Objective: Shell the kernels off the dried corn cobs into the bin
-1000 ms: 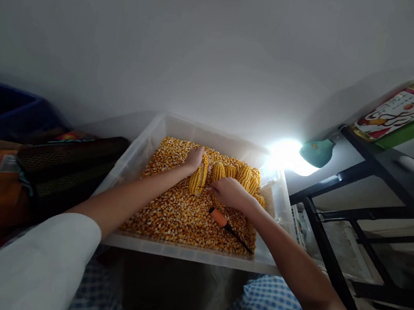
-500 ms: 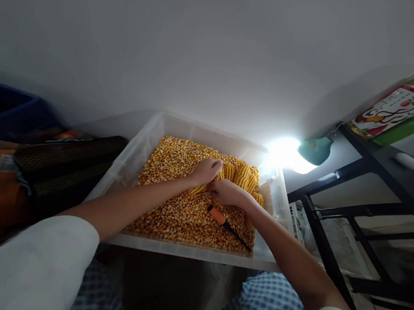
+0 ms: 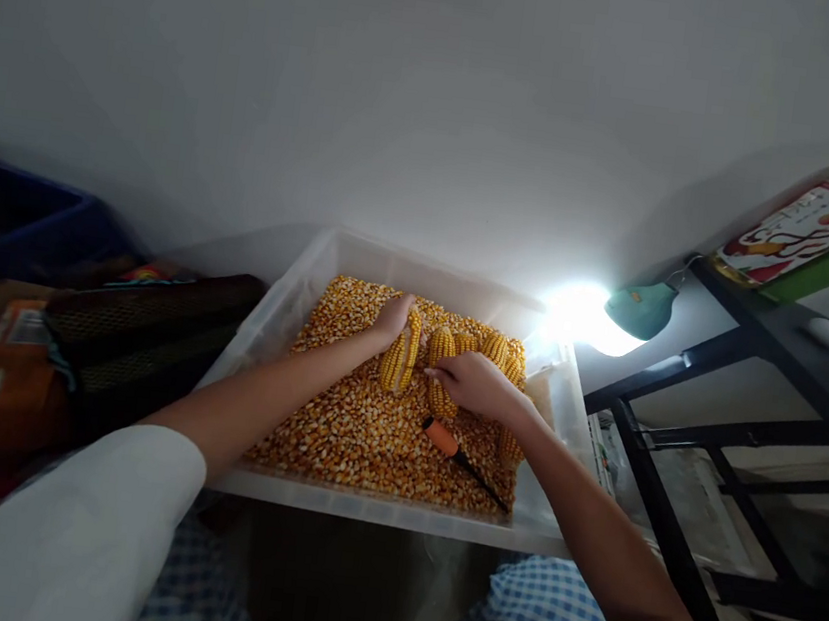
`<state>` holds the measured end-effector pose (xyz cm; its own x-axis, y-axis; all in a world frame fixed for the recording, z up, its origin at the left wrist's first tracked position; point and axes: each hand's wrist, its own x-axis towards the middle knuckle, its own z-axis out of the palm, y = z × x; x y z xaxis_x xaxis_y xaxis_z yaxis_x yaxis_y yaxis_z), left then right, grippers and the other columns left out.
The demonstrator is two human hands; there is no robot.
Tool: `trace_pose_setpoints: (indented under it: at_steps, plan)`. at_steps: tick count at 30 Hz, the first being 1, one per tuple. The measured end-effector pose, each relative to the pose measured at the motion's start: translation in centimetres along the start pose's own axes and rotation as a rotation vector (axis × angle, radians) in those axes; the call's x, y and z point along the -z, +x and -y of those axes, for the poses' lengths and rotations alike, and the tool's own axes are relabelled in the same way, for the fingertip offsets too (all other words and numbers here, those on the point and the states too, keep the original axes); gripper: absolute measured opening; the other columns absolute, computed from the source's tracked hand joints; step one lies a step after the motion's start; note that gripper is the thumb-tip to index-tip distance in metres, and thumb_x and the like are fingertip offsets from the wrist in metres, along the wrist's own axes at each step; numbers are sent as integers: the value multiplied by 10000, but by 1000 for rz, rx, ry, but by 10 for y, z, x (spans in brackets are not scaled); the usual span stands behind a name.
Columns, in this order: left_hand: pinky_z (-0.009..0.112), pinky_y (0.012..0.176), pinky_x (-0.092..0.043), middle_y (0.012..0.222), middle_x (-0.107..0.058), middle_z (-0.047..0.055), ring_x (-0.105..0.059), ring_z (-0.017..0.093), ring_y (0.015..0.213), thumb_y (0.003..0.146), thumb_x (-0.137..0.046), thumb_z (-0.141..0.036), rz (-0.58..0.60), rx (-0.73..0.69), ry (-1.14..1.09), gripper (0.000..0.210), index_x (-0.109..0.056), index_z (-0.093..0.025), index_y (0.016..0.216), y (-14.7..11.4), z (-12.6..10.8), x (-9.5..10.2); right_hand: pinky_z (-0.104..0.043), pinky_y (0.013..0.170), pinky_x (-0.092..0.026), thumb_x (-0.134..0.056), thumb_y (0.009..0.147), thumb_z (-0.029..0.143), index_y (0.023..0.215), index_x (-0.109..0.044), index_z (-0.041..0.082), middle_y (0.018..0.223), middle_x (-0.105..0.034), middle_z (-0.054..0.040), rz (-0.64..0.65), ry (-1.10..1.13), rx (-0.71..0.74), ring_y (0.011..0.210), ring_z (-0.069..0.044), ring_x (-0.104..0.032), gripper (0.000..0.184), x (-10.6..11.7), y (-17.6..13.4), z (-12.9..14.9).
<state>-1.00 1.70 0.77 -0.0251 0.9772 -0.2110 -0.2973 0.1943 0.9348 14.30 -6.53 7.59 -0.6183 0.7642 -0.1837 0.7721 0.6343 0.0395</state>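
My left hand (image 3: 392, 323) is closed around the upper end of a yellow corn cob (image 3: 400, 357), which stands nearly upright in view. A pale bare strip runs down the cob's face between its rows of kernels. Just to the right, my right hand (image 3: 477, 384) has its fingers drawn together over another whole cob (image 3: 443, 349); whether anything is pinched in them is hidden. Loose corn kernels (image 3: 345, 443) spread beneath both hands in a translucent plastic bin (image 3: 366, 513). On the kernels lies a screwdriver-like tool (image 3: 442, 438) with an orange handle and dark shaft.
More whole cobs (image 3: 495, 347) lie at the bin's right side. A lit green lamp (image 3: 640, 306) hangs from a black metal rack (image 3: 638, 459), with a labelled bottle (image 3: 809, 228) on top. Left are a dark mesh bag (image 3: 154, 339) and a blue crate (image 3: 40, 214).
My hands have drawn apart, the left one shifting left with its cob, which now shows its bare strip. The right hand stays over the other cobs. The view has shifted slightly.
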Motion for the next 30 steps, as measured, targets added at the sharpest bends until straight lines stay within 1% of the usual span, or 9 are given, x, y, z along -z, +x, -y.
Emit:
trace_pose_setpoints:
  at_steps: [3,6,10,14,18,22,25,30]
  plan:
    - [269,439,-401,376,-456,0,-485,151,381,737,-339,-346,116,60,-75,280,-482,-174,568,7,3,7,-226,608,-311,-173,890,373,915,-587,162,805,-632,-71,-113,-21,-141,715,-152,-558,465,6,-1,0]
    - [281,419,-413,399,-484,2,-488,153,352,720,-367,-338,161,49,-91,242,-481,-169,588,10,11,6,-233,625,-307,-169,893,360,946,-567,166,823,-628,-75,-140,-47,-222,731,-158,-553,446,6,1,1]
    - [289,390,-411,395,-491,8,-506,171,347,716,-382,-375,273,54,-33,268,-477,-162,585,9,16,0,-237,623,-307,-174,895,341,955,-555,168,834,-630,-79,-158,-61,-263,727,-158,-554,422,5,2,1]
    - [280,387,-411,399,-501,7,-516,171,353,719,-365,-392,334,82,-15,285,-458,-161,580,4,13,-5,-241,600,-300,-189,891,357,911,-570,176,818,-634,-72,-204,-30,-253,704,-160,-556,422,6,0,-2]
    - [246,391,-403,404,-489,-7,-496,133,345,730,-332,-395,338,90,-50,296,-437,-165,575,1,11,-7,-241,595,-293,-226,882,355,878,-586,172,801,-637,-74,-213,-12,-265,690,-159,-552,404,7,-1,-2]
    - [231,403,-389,390,-450,-22,-473,115,345,745,-322,-370,320,34,-30,289,-435,-169,572,2,14,-8,-240,586,-283,-240,878,351,866,-594,167,787,-639,-72,-229,-4,-279,670,-152,-545,400,8,-2,-1]
    - [234,443,-397,401,-451,-21,-481,114,383,761,-317,-361,308,-45,61,297,-439,-171,568,4,17,-6,-239,576,-274,-239,879,342,848,-601,162,762,-639,-68,-239,5,-280,655,-145,-541,405,10,-2,-1]
    - [251,509,-393,448,-480,-10,-494,123,456,796,-274,-354,237,-194,307,342,-437,-175,555,5,20,-6,-238,559,-257,-258,875,337,799,-612,157,724,-632,-67,-247,24,-254,623,-136,-528,405,11,-4,-2]
